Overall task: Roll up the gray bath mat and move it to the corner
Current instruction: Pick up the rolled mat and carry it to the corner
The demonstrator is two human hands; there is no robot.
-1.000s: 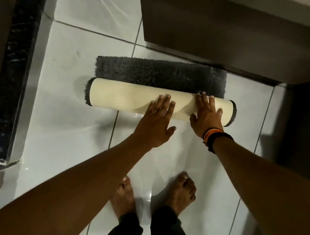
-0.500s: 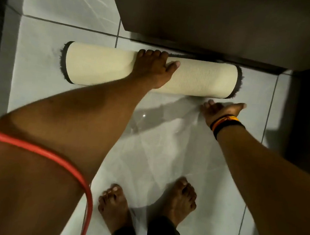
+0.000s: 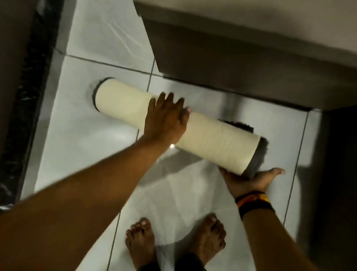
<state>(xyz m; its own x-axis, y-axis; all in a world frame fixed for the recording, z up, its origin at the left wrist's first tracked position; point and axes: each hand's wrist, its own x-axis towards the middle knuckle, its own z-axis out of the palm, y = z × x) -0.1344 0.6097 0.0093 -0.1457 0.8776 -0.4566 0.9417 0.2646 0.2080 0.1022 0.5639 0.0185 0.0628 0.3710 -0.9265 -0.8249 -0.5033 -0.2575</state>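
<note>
The gray bath mat [image 3: 217, 141] is a full roll, cream backing outward with gray pile showing at both ends. It slants across the white floor, its right end raised. My left hand [image 3: 165, 119] lies over the top of the roll near its middle, fingers wrapped across it. My right hand [image 3: 250, 179] is palm up under the roll's right end and carries it; a black and orange wristband circles that wrist.
A wall base with a dark ledge [image 3: 232, 60] runs along the far side. A dark glossy strip [image 3: 28, 102] borders the left. A dark recess [image 3: 345, 170] fills the right. My bare feet [image 3: 175, 242] stand on the tiles [image 3: 76, 144] below the roll.
The mat went from part unrolled to a full roll against the far ledge. Since then its right end has lifted onto my right palm and the roll has swung toward me.
</note>
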